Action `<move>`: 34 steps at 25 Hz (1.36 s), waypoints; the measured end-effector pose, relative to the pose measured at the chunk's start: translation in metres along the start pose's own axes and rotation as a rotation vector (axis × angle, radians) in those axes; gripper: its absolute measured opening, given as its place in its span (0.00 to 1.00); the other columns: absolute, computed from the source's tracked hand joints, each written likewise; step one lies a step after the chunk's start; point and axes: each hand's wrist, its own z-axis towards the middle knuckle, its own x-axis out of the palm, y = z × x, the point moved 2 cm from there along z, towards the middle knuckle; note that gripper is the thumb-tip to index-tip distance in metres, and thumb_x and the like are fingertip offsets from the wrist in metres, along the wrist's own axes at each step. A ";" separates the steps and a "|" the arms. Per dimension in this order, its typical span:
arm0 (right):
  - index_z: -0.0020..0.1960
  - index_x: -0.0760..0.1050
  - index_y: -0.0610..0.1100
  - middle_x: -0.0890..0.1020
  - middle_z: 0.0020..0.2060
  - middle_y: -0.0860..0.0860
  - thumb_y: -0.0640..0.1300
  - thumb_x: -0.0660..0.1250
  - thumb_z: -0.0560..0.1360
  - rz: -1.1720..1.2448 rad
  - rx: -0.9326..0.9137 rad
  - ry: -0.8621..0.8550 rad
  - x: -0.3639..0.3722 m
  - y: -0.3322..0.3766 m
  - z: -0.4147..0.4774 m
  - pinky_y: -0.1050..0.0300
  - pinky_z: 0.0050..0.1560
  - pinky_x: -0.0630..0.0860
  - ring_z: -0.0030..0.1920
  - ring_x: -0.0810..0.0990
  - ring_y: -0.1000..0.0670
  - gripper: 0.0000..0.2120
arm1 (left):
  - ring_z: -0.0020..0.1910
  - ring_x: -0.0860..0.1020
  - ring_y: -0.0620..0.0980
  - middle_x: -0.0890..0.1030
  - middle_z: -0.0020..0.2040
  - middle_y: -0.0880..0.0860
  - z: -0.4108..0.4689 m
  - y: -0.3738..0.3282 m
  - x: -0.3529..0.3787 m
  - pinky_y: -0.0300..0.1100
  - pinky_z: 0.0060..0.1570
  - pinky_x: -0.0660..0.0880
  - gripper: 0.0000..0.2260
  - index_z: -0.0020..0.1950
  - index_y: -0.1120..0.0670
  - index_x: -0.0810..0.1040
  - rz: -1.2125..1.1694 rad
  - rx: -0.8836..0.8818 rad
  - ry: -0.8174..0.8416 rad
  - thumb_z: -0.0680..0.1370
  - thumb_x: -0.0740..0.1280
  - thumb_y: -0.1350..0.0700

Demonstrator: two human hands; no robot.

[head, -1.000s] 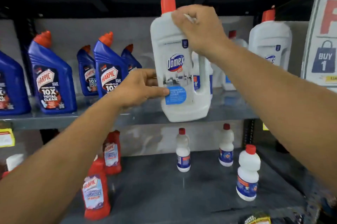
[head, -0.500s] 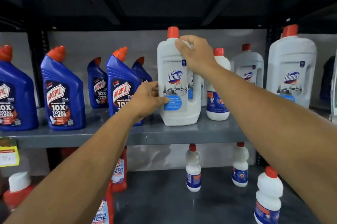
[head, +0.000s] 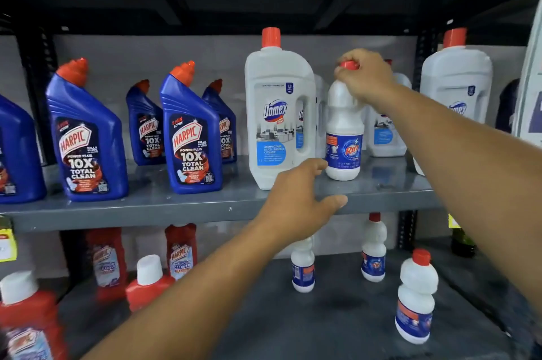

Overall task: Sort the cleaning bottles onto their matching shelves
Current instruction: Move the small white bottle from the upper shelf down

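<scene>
A tall white Domex bottle (head: 275,113) with a red cap stands upright on the middle grey shelf (head: 187,207), free of both hands. Just right of it stands a small white Rin bottle (head: 343,136) with a blue label. My right hand (head: 365,79) grips its red cap from above. My left hand (head: 296,201) hovers in front of the shelf edge below the Domex bottle, fingers spread, holding nothing. More white Domex bottles (head: 457,89) stand further right. Small Rin bottles (head: 416,298) stand on the lower shelf.
Blue Harpic bottles (head: 190,130) fill the left of the middle shelf. Red Harpic bathroom cleaner bottles (head: 179,248) stand at the lower left. The lower shelf floor (head: 337,318) shows between the small bottles. A sign panel (head: 531,89) is at the right edge.
Both hands let go of the Domex bottle, which now stands on the shelf. My right hand moved right onto the Rin bottle's cap; my left hand dropped to the shelf edge.
</scene>
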 end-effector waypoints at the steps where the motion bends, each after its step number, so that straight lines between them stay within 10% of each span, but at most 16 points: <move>1: 0.60 0.77 0.49 0.80 0.60 0.50 0.49 0.66 0.74 0.008 -0.004 -0.023 -0.007 0.004 -0.003 0.59 0.54 0.67 0.59 0.76 0.48 0.15 | 0.64 0.75 0.49 0.77 0.66 0.50 0.007 -0.002 0.006 0.39 0.58 0.70 0.28 0.68 0.50 0.70 -0.022 -0.010 0.020 0.70 0.74 0.48; 8: 0.53 0.81 0.50 0.80 0.46 0.55 0.49 0.69 0.72 0.099 -0.048 -0.043 -0.054 0.035 -0.048 0.59 0.54 0.75 0.51 0.78 0.54 0.10 | 0.51 0.81 0.50 0.83 0.55 0.51 0.024 -0.022 0.032 0.39 0.48 0.76 0.25 0.58 0.52 0.74 -0.112 -0.044 -0.088 0.64 0.78 0.51; 14: 0.45 0.82 0.50 0.83 0.42 0.54 0.51 0.73 0.68 0.166 -0.114 0.115 -0.077 0.055 -0.118 0.60 0.28 0.77 0.40 0.82 0.55 0.07 | 0.46 0.83 0.39 0.85 0.45 0.39 -0.053 -0.003 0.056 0.35 0.45 0.79 0.25 0.46 0.37 0.75 -0.439 -0.038 -0.149 0.53 0.79 0.48; 18: 0.48 0.82 0.50 0.84 0.44 0.56 0.53 0.75 0.66 -0.023 -0.190 0.415 -0.044 0.031 -0.179 0.62 0.45 0.80 0.43 0.83 0.59 0.13 | 0.47 0.82 0.34 0.83 0.48 0.31 -0.106 0.057 0.097 0.25 0.42 0.76 0.29 0.49 0.33 0.74 -0.422 -0.132 -0.071 0.53 0.80 0.50; 22: 0.51 0.81 0.47 0.84 0.44 0.53 0.53 0.74 0.68 -0.218 -0.159 0.607 0.013 -0.024 -0.216 0.64 0.41 0.72 0.44 0.80 0.54 0.15 | 0.46 0.80 0.30 0.83 0.43 0.34 -0.120 0.125 0.144 0.25 0.42 0.75 0.28 0.48 0.36 0.72 -0.316 -0.279 0.027 0.55 0.80 0.54; 34: 0.50 0.78 0.46 0.82 0.49 0.49 0.48 0.73 0.70 -0.271 0.156 0.687 0.139 -0.147 -0.238 0.62 0.42 0.68 0.44 0.77 0.50 0.12 | 0.40 0.77 0.36 0.80 0.48 0.44 -0.100 0.227 0.234 0.23 0.29 0.70 0.34 0.60 0.51 0.71 -0.237 -0.514 0.266 0.57 0.80 0.57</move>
